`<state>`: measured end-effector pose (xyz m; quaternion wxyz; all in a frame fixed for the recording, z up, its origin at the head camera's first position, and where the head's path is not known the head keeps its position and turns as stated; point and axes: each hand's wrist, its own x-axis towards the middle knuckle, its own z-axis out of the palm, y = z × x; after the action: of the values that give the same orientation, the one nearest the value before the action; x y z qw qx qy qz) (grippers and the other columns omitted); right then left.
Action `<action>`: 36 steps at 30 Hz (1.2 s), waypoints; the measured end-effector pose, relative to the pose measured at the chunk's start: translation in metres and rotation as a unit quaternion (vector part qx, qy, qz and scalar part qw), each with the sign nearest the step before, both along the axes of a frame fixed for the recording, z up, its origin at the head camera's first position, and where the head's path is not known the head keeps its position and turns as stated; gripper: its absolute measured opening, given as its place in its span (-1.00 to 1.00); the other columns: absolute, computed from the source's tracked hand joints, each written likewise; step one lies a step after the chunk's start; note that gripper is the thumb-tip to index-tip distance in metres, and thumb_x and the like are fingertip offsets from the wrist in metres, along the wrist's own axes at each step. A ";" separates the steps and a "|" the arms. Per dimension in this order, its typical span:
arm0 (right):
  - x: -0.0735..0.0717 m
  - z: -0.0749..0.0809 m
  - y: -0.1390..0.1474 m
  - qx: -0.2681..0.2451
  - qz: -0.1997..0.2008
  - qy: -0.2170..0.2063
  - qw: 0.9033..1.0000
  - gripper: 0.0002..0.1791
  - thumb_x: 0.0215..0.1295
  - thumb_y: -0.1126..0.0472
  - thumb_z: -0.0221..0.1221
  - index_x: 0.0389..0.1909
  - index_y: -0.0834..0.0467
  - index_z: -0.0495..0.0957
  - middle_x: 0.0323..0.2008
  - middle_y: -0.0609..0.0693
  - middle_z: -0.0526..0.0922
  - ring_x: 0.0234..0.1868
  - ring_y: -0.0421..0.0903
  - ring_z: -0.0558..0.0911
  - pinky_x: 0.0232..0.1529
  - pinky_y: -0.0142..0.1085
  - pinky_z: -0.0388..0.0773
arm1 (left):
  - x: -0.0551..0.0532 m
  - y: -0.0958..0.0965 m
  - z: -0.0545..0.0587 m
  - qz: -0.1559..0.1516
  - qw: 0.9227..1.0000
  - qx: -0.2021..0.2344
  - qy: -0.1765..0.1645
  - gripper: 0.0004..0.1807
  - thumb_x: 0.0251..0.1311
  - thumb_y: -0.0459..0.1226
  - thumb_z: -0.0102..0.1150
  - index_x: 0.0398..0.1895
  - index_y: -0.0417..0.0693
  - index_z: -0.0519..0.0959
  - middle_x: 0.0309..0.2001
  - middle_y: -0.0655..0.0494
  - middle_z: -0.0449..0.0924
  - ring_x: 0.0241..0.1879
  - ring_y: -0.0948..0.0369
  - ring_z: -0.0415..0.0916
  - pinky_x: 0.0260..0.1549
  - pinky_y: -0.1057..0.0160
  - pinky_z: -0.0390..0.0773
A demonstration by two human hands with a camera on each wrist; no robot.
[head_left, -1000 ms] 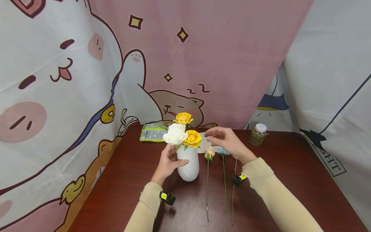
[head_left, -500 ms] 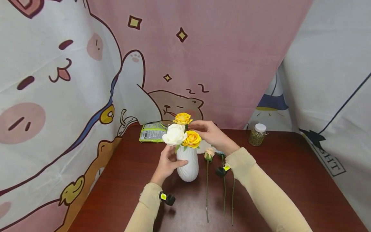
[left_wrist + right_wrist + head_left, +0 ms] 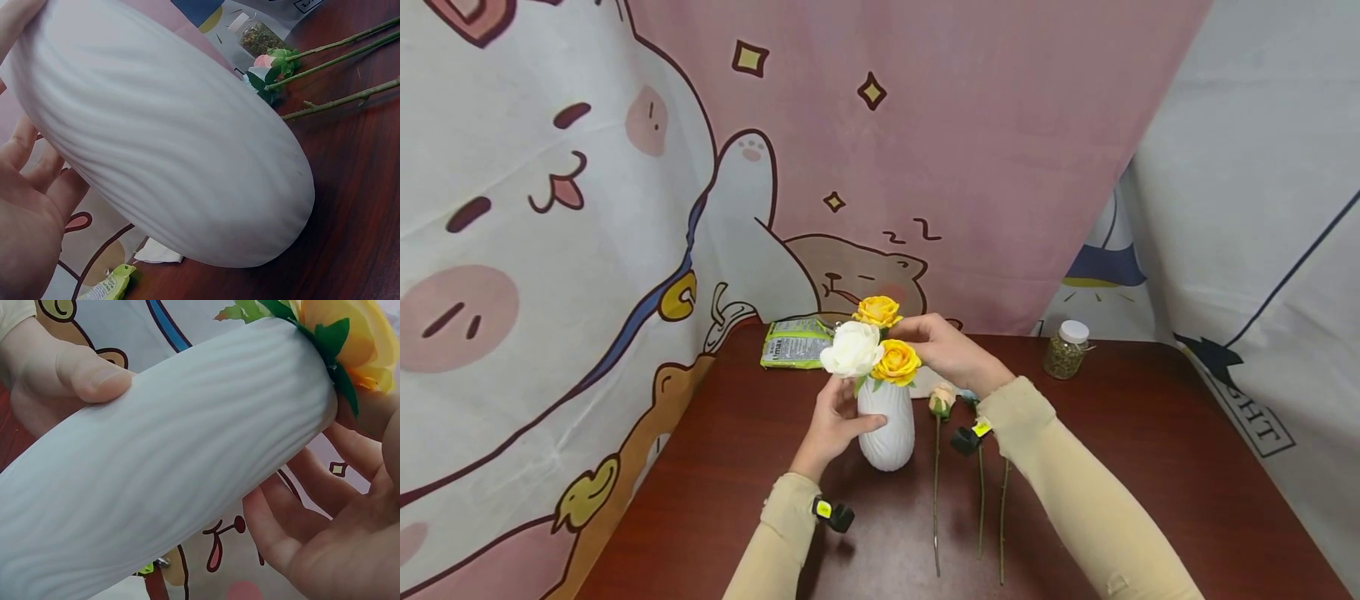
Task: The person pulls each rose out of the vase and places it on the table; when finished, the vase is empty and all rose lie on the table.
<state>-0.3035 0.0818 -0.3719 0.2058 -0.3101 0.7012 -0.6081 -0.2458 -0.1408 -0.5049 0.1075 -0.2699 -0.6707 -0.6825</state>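
A white ribbed vase (image 3: 886, 433) stands upright on the table, holding a white flower (image 3: 852, 350), a front yellow rose (image 3: 897, 362) and a rear yellow rose (image 3: 877, 312). My left hand (image 3: 838, 423) grips the vase from the left, its thumb across the front. Behind the front rose, my right hand (image 3: 951, 354) reaches in from the right and pinches the rear yellow rose just below its bloom. Its thumb and index fingertips are mostly hidden by flowers. In the right wrist view, the other fingers of that right hand (image 3: 350, 537) curve loosely beside the vase (image 3: 169, 450).
A peach rose (image 3: 942, 398), a blue flower (image 3: 970, 398) partly behind the right wrist, and another stem (image 3: 1002, 525) lie right of the vase. Behind are a green packet (image 3: 795, 343), a flat white item (image 3: 925, 385) and a white-lidded jar (image 3: 1066, 352). Printed cloth surrounds the table.
My right hand has moved left to the flowers. The rear yellow rose has shifted slightly down and right since half a second ago. The left hand has stayed on the vase.
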 end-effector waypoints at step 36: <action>0.007 0.011 -0.005 -0.132 -0.075 -0.068 0.986 -0.65 0.58 0.39 0.09 0.30 0.35 0.48 -0.02 -0.06 0.74 0.00 -0.13 0.72 0.10 -0.25 0.68 | 0.000 0.000 0.000 0.022 1.000 -0.005 -0.003 -0.05 0.03 -0.47 0.60 0.52 -0.05 0.33 0.25 -0.20 0.61 0.23 0.06 0.61 0.22 0.07 0.59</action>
<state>-0.2964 0.0769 -0.3607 0.1637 -0.2392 0.6206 -0.7286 -0.2459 -0.1405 -0.5046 0.1194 -0.2535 -0.6805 -0.6770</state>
